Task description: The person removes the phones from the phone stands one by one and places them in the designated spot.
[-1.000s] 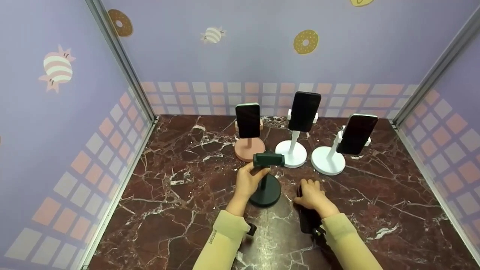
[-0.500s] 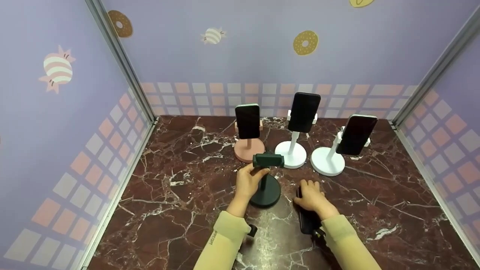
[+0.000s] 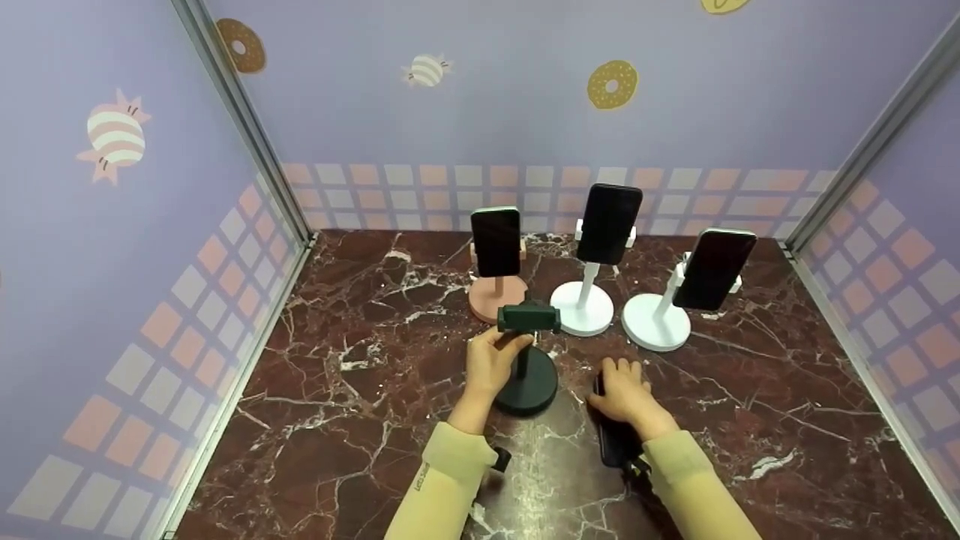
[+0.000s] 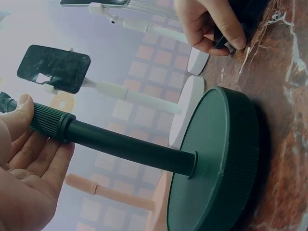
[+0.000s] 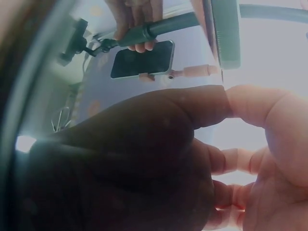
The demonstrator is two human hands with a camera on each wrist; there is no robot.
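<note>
My left hand (image 3: pixel 489 367) holds a dark green phone stand (image 3: pixel 530 319) below its clamp. In the left wrist view the thumb and fingers close round the ribbed collar (image 4: pixel 48 120), above the smooth stem and round base (image 4: pixel 211 159). The stand is upright and its clamp holds no phone. To the right, my right hand (image 3: pixel 624 390) lies over a black smartphone (image 3: pixel 616 442) on the table. Its thumb is at the phone's left side and its bent fingers are at the far end. In the right wrist view the fingertips (image 5: pixel 207 103) meet a glossy surface that mirrors them.
Behind stand a pink phone stand (image 3: pixel 498 296) and two white phone stands (image 3: pixel 582 309) (image 3: pixel 656 322), each bearing a dark-screened phone. Patterned panels (image 3: pixel 525 112) enclose the red marble table (image 3: pixel 337 420) at the back and both sides.
My left hand and the green stand have shifted slightly to the left. My right hand and the smartphone have stayed in place.
</note>
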